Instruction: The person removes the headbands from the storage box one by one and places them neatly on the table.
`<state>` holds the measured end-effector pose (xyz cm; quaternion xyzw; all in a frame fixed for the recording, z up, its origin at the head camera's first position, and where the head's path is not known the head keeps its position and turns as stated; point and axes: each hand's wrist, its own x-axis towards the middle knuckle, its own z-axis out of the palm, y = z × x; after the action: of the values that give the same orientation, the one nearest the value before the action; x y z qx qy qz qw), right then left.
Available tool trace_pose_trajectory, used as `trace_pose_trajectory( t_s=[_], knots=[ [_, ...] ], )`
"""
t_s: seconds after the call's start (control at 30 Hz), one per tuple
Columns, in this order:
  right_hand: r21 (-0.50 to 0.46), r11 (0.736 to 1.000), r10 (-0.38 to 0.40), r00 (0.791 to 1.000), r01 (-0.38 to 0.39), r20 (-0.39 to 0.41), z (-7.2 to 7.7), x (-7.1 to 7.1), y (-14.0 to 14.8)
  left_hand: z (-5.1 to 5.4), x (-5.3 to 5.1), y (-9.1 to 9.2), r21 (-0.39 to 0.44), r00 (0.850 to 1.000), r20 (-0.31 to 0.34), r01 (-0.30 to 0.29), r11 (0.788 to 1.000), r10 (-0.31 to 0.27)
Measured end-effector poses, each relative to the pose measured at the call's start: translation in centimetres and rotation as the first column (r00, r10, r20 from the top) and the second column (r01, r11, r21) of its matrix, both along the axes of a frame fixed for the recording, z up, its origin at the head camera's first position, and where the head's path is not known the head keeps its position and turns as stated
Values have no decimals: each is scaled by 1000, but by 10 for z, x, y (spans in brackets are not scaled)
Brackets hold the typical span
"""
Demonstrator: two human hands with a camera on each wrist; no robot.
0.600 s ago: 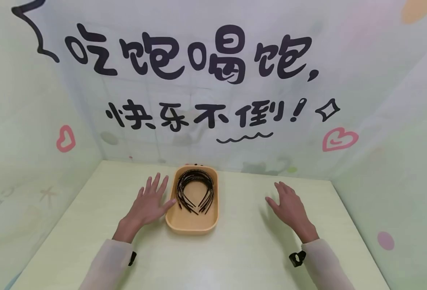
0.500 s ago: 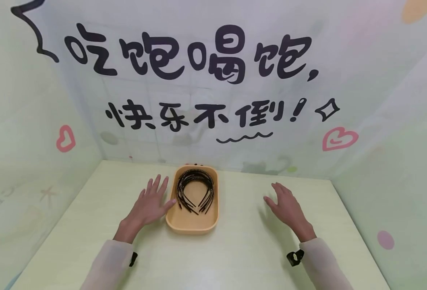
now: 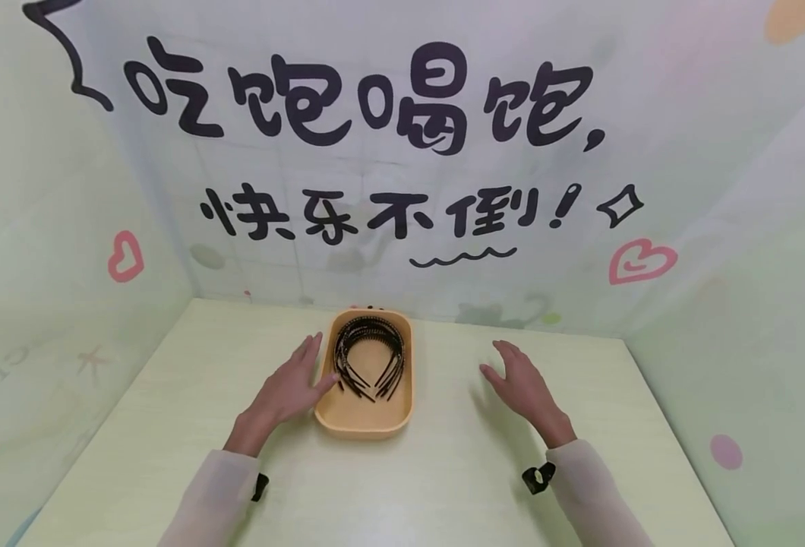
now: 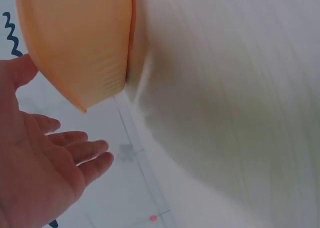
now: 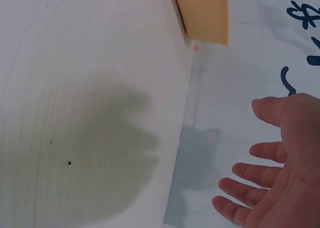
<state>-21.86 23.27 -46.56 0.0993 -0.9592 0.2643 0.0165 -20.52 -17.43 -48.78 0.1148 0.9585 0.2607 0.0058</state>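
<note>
An orange rectangular tray with raised walls stands on the table near the back wall. Inside it, in the head view, lies a bundle of several black headbands, some with toothed edges. My left hand is at the tray's left side, fingers extended, its thumb over or against the rim; whether it touches I cannot tell. In the left wrist view the hand's palm faces the tray's outer wall. My right hand hovers over the table, apart from the tray's right side, with loosely extended fingers and nothing held.
A pale wood-grain table spreads around the tray. Behind it rises a printed cloth backdrop with black lettering, and similar cloth walls flank both sides. A black band is on the right wrist.
My right hand has moved left toward the tray. The left hand has turned and shifted slightly right, its fingers closer together. The tray and headbands stay in place; the head view shifts slightly.
</note>
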Motion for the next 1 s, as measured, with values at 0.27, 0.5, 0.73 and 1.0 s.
trace_pose_trajectory(
  t_s=[0.27, 0.5, 0.73, 1.0],
  knots=[
    [-115, 993, 35, 997, -27, 66, 2, -4, -15, -5, -1, 8, 166, 994, 89, -78, 983, 64],
    [-170, 984, 76, 995, -63, 72, 9, -4, -41, -14, -2, 15, 269, 987, 139, -110, 957, 75],
    [-271, 958, 117, 989, -89, 91, 11, -5, -65, -22, -4, 23, 357, 974, 217, -134, 924, 58],
    [-400, 916, 100, 976, -15, 192, 15, -8, -90, -22, -4, 33, 361, 962, 260, -171, 917, 77]
  ],
)
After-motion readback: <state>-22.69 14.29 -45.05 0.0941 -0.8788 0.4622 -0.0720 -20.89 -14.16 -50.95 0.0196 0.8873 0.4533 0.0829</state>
